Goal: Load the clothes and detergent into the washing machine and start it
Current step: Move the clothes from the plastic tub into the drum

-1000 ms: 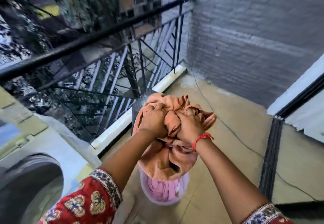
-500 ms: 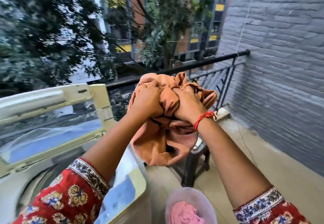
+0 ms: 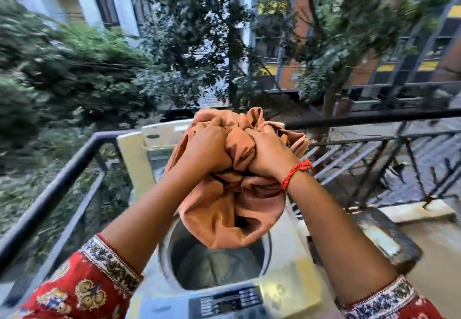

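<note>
A bunched peach-orange cloth point(image 3: 229, 214) hangs in the air directly above the round drum opening point(image 3: 214, 266) of a top-loading washing machine point(image 3: 287, 283). My left hand point(image 3: 207, 149) grips the top of the bundle on its left side. My right hand point(image 3: 269, 154), with a red thread at the wrist, grips it on the right. The machine's lid point(image 3: 139, 154) stands raised behind the cloth. The control panel point(image 3: 224, 302) lies at the near edge. The drum's steel wall and floor show below the cloth. No detergent is in view.
A black metal balcony railing point(image 3: 62, 181) runs along the left and behind the machine to the right. A dark round stool point(image 3: 389, 238) stands to the right of the machine on the tan floor. Trees and buildings lie beyond the railing.
Both hands carried the cloth bundle from over the pink tub on the floor, leftward and up, to above the machine's open drum. The tub has left the view.
</note>
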Demonstrator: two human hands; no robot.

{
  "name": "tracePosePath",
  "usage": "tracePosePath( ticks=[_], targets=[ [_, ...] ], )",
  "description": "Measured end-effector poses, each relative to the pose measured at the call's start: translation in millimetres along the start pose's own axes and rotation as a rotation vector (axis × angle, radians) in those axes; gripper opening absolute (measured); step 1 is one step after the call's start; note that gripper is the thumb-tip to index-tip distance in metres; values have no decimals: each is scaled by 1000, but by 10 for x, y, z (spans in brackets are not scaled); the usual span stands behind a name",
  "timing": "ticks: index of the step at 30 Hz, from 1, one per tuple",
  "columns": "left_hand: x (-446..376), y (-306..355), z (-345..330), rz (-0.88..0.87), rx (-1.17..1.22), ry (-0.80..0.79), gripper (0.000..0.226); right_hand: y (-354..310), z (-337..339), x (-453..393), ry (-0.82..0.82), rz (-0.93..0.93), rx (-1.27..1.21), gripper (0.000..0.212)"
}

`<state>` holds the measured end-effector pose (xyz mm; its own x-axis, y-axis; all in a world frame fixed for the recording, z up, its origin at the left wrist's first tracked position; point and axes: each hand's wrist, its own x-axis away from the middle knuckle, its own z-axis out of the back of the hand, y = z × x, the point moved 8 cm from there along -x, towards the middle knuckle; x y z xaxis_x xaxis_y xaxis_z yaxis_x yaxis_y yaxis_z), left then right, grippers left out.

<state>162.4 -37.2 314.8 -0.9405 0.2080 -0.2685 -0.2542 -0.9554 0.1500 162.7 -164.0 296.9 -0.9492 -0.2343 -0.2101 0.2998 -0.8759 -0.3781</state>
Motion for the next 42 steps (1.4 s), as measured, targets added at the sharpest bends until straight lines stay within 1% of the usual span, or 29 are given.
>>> tracePosePath(
  ticks=[3,7,10,12,14,16,19,24,27,30,35,39,42],
  targets=[
    [128,-381,-152,59,7,-28,48,-183,-404,-122,-59,19,-40,50],
    [280,-717,-411,136,26,-68,49,-276,-881,-202,-162,44,-48,49],
    [320,-852,-612,165,19,-58,47,-261,-1118,-247,-228,64,-43,51],
    [336,-901,-760,181,-1,-50,37,-215,-1232,-271,-242,68,-8,47],
    [351,-945,-952,204,0,-66,31,-156,-1378,-282,-270,73,-2,44],
    [381,-989,-1188,226,31,-105,31,-76,-1579,-265,-313,74,-13,43],
    [431,-1030,-1619,262,30,-200,35,115,-1939,-215,-389,46,-7,48],
    [615,-1053,-2313,335,56,-368,50,405,-2517,-80,-520,24,-4,58],
    [696,-1084,-2641,359,45,-458,56,540,-2789,-37,-538,35,1,63],
    [735,-1169,-2918,404,71,-496,65,672,-3048,-45,-557,42,20,58],
    [816,-1322,-3319,454,88,-549,65,827,-3552,-79,-622,40,24,58],
    [896,-1385,-3567,452,87,-578,80,912,-3802,-59,-642,56,36,57],
    [1016,-1404,-3823,495,116,-655,85,1014,-3974,11,-687,67,63,60]
  ],
)
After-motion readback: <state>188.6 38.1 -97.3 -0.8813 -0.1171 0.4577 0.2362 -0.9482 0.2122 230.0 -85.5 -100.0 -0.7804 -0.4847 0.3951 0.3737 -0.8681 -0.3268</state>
